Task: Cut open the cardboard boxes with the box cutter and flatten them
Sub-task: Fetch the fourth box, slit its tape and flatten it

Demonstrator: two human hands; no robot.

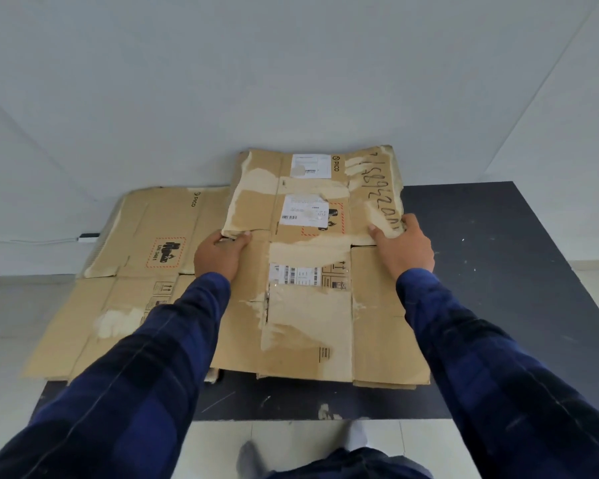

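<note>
- Head view: a flattened cardboard box [308,323] lies in the middle of a black mat [498,271], straight in front of the person, with torn paper labels on its upper face.
- Its far panel [312,188] tilts up off the rest of the box, with handwritten digits along the right side.
- The left hand [220,255] grips the near left corner of that raised panel, fingers curled under the edge and thumb on top.
- The right hand [405,248] grips the near right corner the same way, thumb pressed on the face and fingers wrapped round the side edge.
- Both arms wear dark blue checked sleeves [153,357].
- A second flat box [153,236] lies just to the left, partly under the first and reaching over the mat's left edge.
- Beyond it, a white plug strip [89,238] sits at the foot of the pale wall [291,63].
- A grey shoe [251,458] shows on the light floor at the bottom.
</note>
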